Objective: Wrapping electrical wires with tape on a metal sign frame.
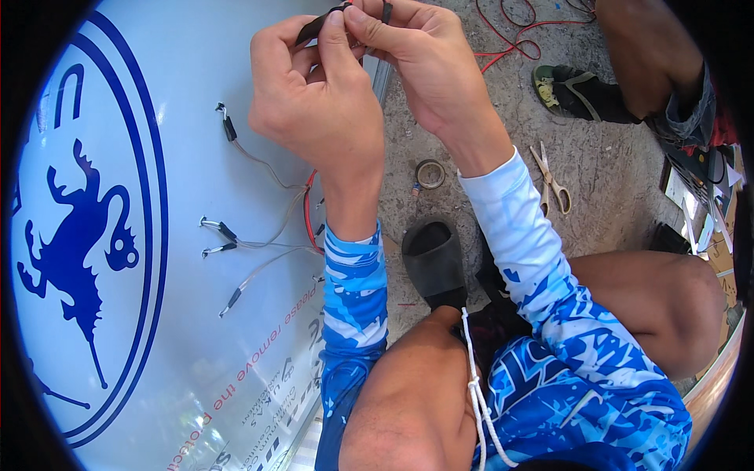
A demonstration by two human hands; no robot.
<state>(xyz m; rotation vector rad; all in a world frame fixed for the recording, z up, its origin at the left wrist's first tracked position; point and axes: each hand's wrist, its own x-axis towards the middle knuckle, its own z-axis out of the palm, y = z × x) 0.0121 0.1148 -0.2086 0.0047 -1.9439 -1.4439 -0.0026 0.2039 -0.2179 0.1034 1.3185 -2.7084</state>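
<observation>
At the top edge, my left hand point(322, 98) and my right hand point(432, 67) meet with thumbs nearly touching. Between them is a dark strip that looks like black tape point(312, 31); a small red bit shows at the fingertips. The left thumb and fingers pinch it, and the right thumb and forefinger press on its other end. What it wraps, if anything, is partly cut off by the frame. Below my left hand, a red wire point(308, 208) runs by the white panel's edge, with clear-sheathed leads point(263, 163) ending in black-wrapped, bare tips.
A white panel point(188, 204) with blue artwork fills the left side. On the concrete floor lie a tape roll point(430, 174), open scissors point(550, 179) and looped red wire point(514, 47). My dark slide sandal point(434, 263) is between my arms. Another person's sandalled foot point(585, 93) is at upper right.
</observation>
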